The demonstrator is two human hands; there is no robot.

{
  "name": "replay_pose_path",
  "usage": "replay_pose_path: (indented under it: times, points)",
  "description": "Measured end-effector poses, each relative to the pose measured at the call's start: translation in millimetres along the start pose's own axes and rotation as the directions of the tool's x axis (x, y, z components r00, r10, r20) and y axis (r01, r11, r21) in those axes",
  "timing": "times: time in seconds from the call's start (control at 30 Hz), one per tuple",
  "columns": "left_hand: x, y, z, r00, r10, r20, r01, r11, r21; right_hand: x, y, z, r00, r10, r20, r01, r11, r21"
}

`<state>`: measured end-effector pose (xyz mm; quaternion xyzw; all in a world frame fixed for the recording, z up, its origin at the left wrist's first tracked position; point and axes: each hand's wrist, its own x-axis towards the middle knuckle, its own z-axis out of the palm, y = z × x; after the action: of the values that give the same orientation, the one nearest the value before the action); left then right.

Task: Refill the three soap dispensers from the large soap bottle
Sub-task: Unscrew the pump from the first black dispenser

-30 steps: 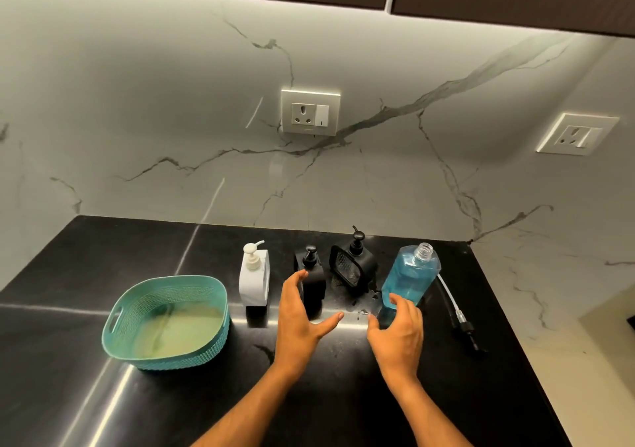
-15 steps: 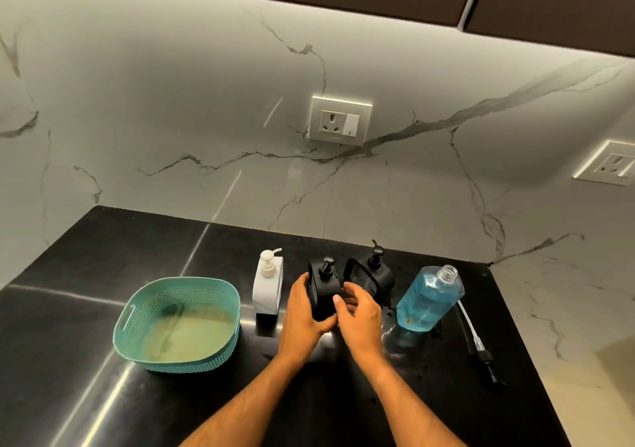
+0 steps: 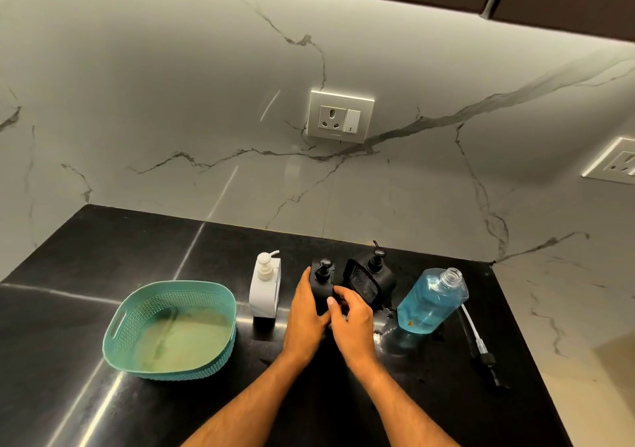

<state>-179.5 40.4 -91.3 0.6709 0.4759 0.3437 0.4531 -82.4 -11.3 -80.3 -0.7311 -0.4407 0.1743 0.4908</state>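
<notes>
Hands meet on the middle black dispenser (image 3: 323, 280), a small boxy bottle with a round pump knob on top. The left hand (image 3: 304, 316) wraps its left side, fingers curled round it. The right hand (image 3: 352, 319) pinches it low on the right, and that grip is clamped on the same bottle.

Just left of the grip stands the white dispenser (image 3: 264, 288), tall and square with a smooth pale pump. Just behind and right of the grip sits the other black dispenser (image 3: 374, 276), with a dark mesh tray on its front. Farther right stands the large soap bottle (image 3: 431, 300), clear plastic, cap off, full of blue soap. Its loose pump (image 3: 481, 347), with a thin white tube, lies on the shiny black stone counter (image 3: 103, 250) past it. Far left of the grip sits a round teal basket (image 3: 171, 329) with tiny holes in its wall.

A second ago the right hand was on the blue bottle and the left hand was open by the black one. Now both hold the black dispenser.

Hands hide its lower part. The far wall socket (image 3: 615, 163) is cut off at the edge.
</notes>
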Motion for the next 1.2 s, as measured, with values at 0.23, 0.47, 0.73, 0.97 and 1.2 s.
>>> replay_pose_path:
  times: [0.23, 0.47, 0.73, 0.97, 1.2]
  points:
    - [-8, 5, -5, 1.000, 0.017, 0.025, -0.017, 1.000, -0.007, -7, 1, -6, 1.000, -0.031, -0.003, 0.031, 0.999, -0.025]
    - [-29, 14, -19, 0.996, 0.087, 0.032, -0.086, 0.996, -0.028, -7, -23, -25, 0.991, -0.116, -0.072, 0.115, 0.993, -0.029]
    - [-68, 37, -32, 0.979, 0.193, 0.064, -0.186, 0.977, -0.108, -13, -54, -40, 0.974, -0.197, -0.108, 0.187, 0.977, -0.099]
    - [-85, 45, -40, 0.968, 0.238, 0.085, -0.225, 0.965, -0.138, -29, -73, -60, 0.958, -0.271, -0.096, 0.254, 0.953, -0.164]
    - [-94, 52, -49, 0.960, 0.257, 0.109, -0.240, 0.959, -0.148, -38, -80, -86, 0.973, -0.178, 0.144, 0.186, 0.982, -0.039]
